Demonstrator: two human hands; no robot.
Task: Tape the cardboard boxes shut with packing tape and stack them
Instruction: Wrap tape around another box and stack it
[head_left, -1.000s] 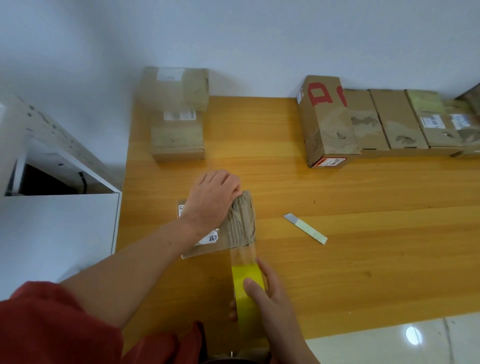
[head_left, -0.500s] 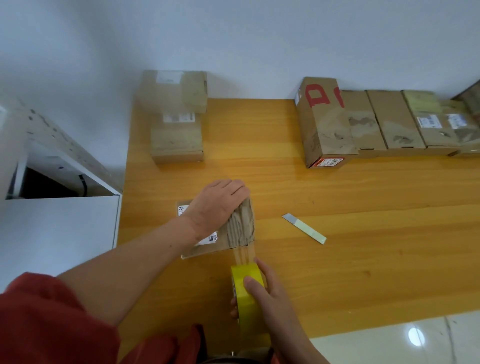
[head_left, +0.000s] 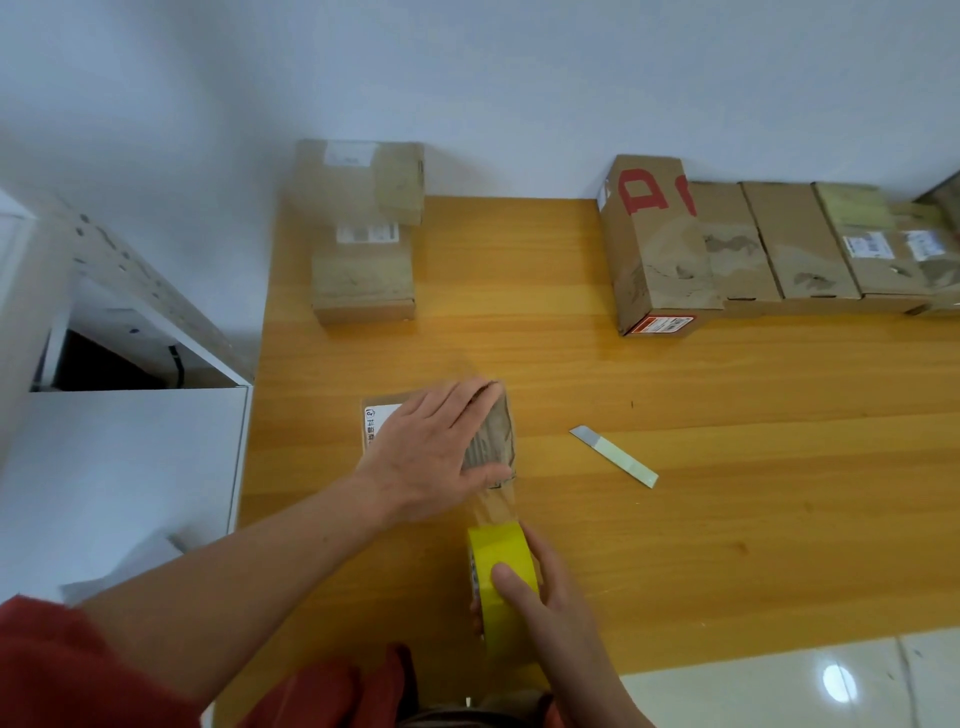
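Right hand (head_left: 540, 613) wraps the yellow packing tape roll (head_left: 501, 571) at lower centre, thumb on top. Left hand (head_left: 441, 447), flat and open, pins the small cardboard box (head_left: 496, 436) mid-frame. Clear strip spans box edge to roll. Advice: keep it taut, pull straight, then cut with the blade (head_left: 613, 457) lying right of the box.

We see an orange wooden tabletop (head_left: 727, 519) pushed against a plain white wall (head_left: 467, 78), a white cabinet (head_left: 119, 467) just beside its left edge, and glossy pale floor tiles (head_left: 805, 680) catching a lamp's reflection below its near edge.
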